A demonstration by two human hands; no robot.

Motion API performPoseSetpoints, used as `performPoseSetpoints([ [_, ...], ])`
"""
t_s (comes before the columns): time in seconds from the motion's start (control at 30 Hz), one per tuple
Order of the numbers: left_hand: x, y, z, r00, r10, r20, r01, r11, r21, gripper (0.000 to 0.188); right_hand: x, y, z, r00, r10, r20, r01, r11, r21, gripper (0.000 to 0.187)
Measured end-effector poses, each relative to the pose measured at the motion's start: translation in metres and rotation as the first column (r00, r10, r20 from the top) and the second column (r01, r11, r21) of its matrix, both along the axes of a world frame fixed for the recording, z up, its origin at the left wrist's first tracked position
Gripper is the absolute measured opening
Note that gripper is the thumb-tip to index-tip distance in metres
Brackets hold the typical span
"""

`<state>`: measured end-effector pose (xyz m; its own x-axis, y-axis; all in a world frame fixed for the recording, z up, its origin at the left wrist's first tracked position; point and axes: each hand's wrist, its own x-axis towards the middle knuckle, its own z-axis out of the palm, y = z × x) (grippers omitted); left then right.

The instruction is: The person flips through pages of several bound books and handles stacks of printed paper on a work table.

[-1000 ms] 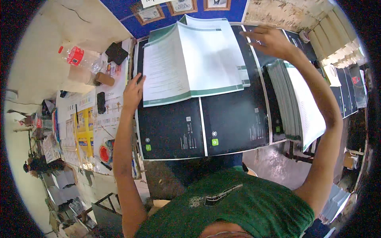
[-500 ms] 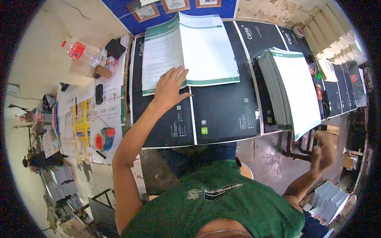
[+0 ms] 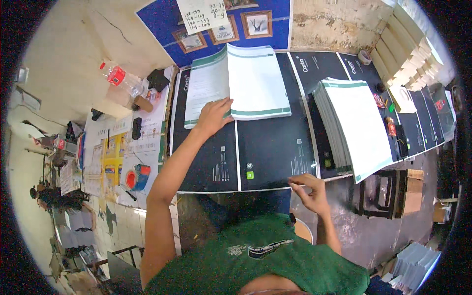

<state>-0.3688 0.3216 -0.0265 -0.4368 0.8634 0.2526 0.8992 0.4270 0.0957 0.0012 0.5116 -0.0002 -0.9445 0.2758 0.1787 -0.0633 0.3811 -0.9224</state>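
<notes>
On the dark table lies an open stack of printed sheets [image 3: 259,83] with green bands, creased down the middle. My left hand [image 3: 214,117] rests on its near edge beside the crease, fingers stretched out over the left page. Above the table's front edge is my right hand [image 3: 310,192]. Its fingers are loosely bent, thumb a little apart, and I see nothing in them. Farther right stands a thick stack of folded sheets [image 3: 356,123] with a white, green-edged top, its near corner sticking out past the table edge.
The table [image 3: 275,142] is covered with black printed boards. At left are a plastic bottle [image 3: 120,77] and a tape roll [image 3: 137,177]. At right lie small items and a white card [image 3: 402,100], with tall paper stacks [image 3: 405,46] behind. A wooden stool [image 3: 388,194] stands below.
My right hand has come left from beyond the folded stack to the table's front edge. My left hand stays at the open sheets' crease, its fingers closer together. The view has tilted up.
</notes>
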Motion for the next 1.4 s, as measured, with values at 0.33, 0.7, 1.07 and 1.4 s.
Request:
performPoseSetpoints([
  [0.33, 0.012, 0.004, 0.010, 0.997, -0.013, -0.077, 0.013, 1.000, -0.011, 0.054, -0.043, 0.004, -0.064, 0.999, -0.036, 0.016, 0.036, 0.999, -0.014, 0.016],
  [0.7, -0.048, 0.095, -0.005, 0.932, 0.359, 0.039, -0.353, 0.880, 0.317, 0.074, -0.055, 0.001, -0.085, 0.993, -0.113, 0.029, 0.111, 0.993, 0.047, 0.014],
  [1.07, -0.055, 0.111, -0.024, 0.894, 0.388, 0.224, -0.420, 0.900, 0.119, 0.077, -0.057, -0.002, -0.082, 0.980, -0.186, 0.063, 0.180, 0.979, 0.093, 0.014],
  [1.4, 0.048, -0.037, 0.002, 0.742, 0.014, 0.670, -0.603, 0.449, 0.659, 0.029, -0.012, 0.027, 0.049, 0.868, -0.399, -0.296, 0.493, 0.769, 0.407, 0.011],
])
